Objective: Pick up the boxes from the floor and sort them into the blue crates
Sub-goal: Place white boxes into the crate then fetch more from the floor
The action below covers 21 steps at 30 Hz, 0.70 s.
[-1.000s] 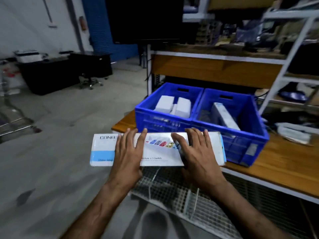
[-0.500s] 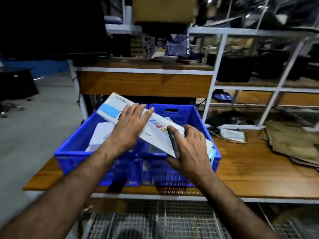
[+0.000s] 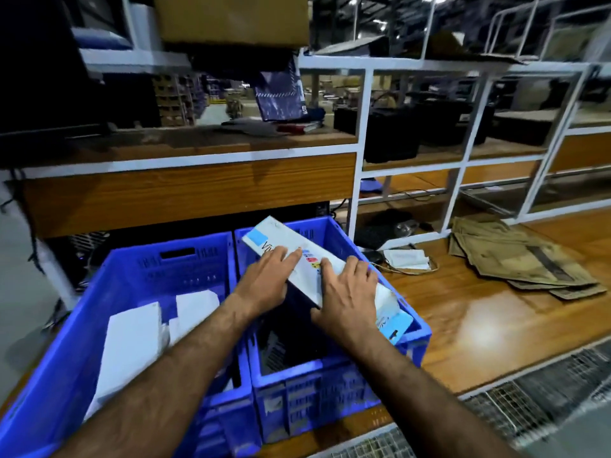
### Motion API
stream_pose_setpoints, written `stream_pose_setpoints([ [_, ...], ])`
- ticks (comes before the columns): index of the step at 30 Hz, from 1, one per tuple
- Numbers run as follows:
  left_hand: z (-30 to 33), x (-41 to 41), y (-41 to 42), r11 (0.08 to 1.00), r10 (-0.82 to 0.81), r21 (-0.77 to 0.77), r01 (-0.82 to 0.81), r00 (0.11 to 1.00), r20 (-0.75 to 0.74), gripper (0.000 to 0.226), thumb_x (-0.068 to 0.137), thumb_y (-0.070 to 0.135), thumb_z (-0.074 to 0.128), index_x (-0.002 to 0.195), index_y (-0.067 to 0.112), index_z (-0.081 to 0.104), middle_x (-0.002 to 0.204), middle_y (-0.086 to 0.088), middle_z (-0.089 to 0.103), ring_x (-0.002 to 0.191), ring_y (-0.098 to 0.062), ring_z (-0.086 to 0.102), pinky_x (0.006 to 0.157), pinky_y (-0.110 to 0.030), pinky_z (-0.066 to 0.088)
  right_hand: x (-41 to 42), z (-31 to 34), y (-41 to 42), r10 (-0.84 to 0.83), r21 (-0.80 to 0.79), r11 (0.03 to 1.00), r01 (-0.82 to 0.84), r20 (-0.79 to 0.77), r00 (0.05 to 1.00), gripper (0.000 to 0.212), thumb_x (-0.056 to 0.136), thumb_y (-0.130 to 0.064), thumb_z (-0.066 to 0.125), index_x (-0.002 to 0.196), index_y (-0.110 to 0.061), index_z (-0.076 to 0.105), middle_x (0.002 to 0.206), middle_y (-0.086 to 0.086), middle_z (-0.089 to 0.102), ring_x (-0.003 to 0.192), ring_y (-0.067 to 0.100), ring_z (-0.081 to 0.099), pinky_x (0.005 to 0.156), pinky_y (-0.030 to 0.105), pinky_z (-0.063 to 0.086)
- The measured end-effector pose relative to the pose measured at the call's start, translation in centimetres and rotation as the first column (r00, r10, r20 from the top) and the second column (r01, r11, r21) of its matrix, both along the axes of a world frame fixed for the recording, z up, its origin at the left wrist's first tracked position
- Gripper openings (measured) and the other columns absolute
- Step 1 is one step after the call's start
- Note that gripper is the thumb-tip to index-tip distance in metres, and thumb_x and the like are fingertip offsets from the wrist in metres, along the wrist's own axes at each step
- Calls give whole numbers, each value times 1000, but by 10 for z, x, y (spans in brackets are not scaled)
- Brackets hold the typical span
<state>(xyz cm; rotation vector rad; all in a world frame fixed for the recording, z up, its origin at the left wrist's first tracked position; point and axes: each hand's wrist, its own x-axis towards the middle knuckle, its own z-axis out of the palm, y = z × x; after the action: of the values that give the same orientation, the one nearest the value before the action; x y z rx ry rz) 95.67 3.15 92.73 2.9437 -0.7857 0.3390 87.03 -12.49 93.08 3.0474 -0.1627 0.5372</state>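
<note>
Long white box (image 3: pixel 299 259) with blue end panels sits tilted over the right blue crate (image 3: pixel 334 378), far end up near the crate's back wall, near end down by the front right rim. Both hands are on it: left hand (image 3: pixel 266 280) flat on the top face with fingers spread, right hand (image 3: pixel 347 297) wrapped over the lower edge, thumb under (grip depth below the box not visible). Another blue-tabbed white box (image 3: pixel 391 317) leans just right of the right hand, inside the same crate. Left of the left hand, the left blue crate (image 3: pixel 139 269) holds several plain white boxes (image 3: pixel 132 342).

Step in hand, by my read: placing, not picking. Next move likely needs the box lowered and levelled so it clears the rim, then both hands released. Risk: it jams diagonally against the leaning box.
</note>
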Motion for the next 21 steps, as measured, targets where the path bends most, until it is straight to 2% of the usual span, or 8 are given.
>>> stream_pose_setpoints([
  [3,-8,7,3,1000,-10,-18,9,997,-71,74,91,19,53,158,23,24,140,-7,46,126,-31,52,89,-45,51,22,-5,15,-19,-62,998,17,-36,999,67,70,-53,68,125,-21,46,119,17,45,109,35,43,93,50,33],
  [5,-13,13,6,1000,4,-5,-5,991,-131,79,91,21,56,160,24,19,142,-7,44,123,-32,55,89,-45,51,33,-9,29,-25,-90,996,21,-44,999,56,81,-44,61,128,-17,46,123,20,45,114,37,42,98,52,32],
  [7,-18,18,10,1000,21,6,-20,981,-193,84,90,23,60,160,24,15,144,-6,41,121,-32,57,88,-44,51,43,-15,44,-32,-153,988,21,-69,997,54,89,-39,54,135,-12,42,128,23,43,120,40,40,104,56,30],
  [10,-20,27,16,1000,16,16,-12,970,-243,89,88,24,64,160,23,12,143,-7,40,118,-32,58,87,-44,52,56,-25,59,-45,-256,966,17,-105,993,60,94,-42,48,141,-6,36,130,25,41,123,42,39,108,57,30],
  [17,-36,27,16,999,-35,13,42,943,-331,89,92,20,60,161,26,4,153,-4,28,127,-32,53,95,-45,52,63,-62,60,28,-280,956,-91,-221,975,64,95,-37,45,146,-1,31,123,17,48,110,32,43,97,46,37],
  [21,-42,22,12,998,-45,13,54,922,-385,85,90,18,60,159,31,11,158,-5,29,136,-26,47,100,-41,49,62,-59,53,70,-214,969,-125,-248,966,61,92,-39,49,142,-4,39,122,15,49,108,30,44,89,42,37],
])
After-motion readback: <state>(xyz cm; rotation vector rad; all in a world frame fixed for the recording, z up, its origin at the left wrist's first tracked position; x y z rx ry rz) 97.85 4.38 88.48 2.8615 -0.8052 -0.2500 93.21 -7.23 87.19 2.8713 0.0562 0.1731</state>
